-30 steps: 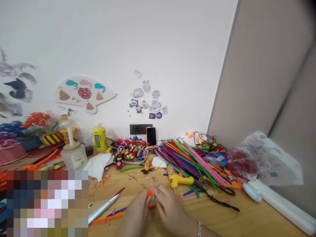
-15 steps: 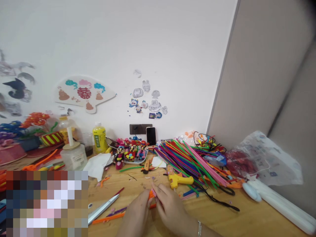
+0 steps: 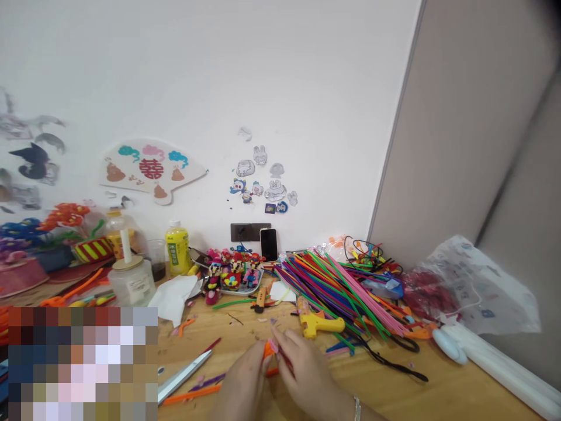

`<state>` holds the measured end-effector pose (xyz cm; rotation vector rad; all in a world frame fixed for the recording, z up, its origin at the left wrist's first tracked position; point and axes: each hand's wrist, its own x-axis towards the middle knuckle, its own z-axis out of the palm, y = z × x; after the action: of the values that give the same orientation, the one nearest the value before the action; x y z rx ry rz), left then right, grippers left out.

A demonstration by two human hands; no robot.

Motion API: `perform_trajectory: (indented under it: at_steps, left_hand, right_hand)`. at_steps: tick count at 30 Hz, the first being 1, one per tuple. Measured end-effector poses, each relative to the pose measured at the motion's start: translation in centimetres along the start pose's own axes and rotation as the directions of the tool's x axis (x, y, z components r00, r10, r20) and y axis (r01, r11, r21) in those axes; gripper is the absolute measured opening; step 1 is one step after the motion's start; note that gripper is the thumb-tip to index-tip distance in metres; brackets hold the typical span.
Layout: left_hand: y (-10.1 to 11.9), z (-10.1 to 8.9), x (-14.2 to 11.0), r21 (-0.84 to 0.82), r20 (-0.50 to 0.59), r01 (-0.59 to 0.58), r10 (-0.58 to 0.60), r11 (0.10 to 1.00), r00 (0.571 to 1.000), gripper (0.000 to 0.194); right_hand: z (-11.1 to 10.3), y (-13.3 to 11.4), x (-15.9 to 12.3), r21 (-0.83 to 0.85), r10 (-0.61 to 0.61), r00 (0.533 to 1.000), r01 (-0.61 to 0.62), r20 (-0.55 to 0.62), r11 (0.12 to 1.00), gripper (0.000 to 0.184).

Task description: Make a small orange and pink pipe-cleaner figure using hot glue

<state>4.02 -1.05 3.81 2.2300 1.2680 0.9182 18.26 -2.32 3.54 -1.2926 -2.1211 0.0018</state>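
Observation:
In front of me at the desk's near edge, my left hand and my right hand meet with closed fingers. Between the fingertips is a small orange and pink pipe-cleaner piece, mostly covered by the fingers. A thin dark red strip shows along my right hand's fingers; I cannot tell what it is. Scissors lie left of my left hand, blades pointing away. Near them is an orange pipe cleaner. Beyond my right hand rests a yellow glue gun.
A large heap of coloured pipe cleaners lies at the back right. Small figures stand on a tray, near a phone. A yellow bottle, a glass jar and a tissue are on the left; a plastic bag is at right.
Both hands stay together with small finger movements. More pink shows at the fingertips, and the dark red strip has come into sight at my right fingers. The view has tilted slightly.

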Motion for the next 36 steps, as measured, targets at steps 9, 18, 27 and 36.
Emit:
perform_trajectory:
  at_steps: [9, 18, 27, 36]
  left_hand:
    - [-0.5, 0.2, 0.0, 0.064, -0.008, -0.026, 0.027, 0.998, 1.000, 0.026]
    - [-0.7, 0.2, -0.2, 0.060, 0.042, 0.002, -0.005, 0.998, 0.999, 0.028]
    - [-0.7, 0.3, -0.2, 0.085, -0.011, -0.036, 0.037, 0.996, 0.999, 0.028]
    - [-1.3, 0.3, -0.2, 0.096, -0.105, -0.110, 0.120, 0.989, 0.987, 0.026]
  right_hand:
    - [0.5, 0.5, -0.2, -0.133, -0.105, 0.994, 0.098, -0.043, 0.986, 0.033]
    - [0.8, 0.6, -0.1, -0.210, -0.210, 0.970, 0.180, -0.126, 0.961, 0.028]
    - [1.2, 0.6, 0.0, -0.245, -0.221, 0.966, 0.183, -0.135, 0.952, 0.027]
    - [-0.4, -0.3, -0.1, 0.030, -0.066, 0.989, 0.071, -0.135, 0.997, 0.030]
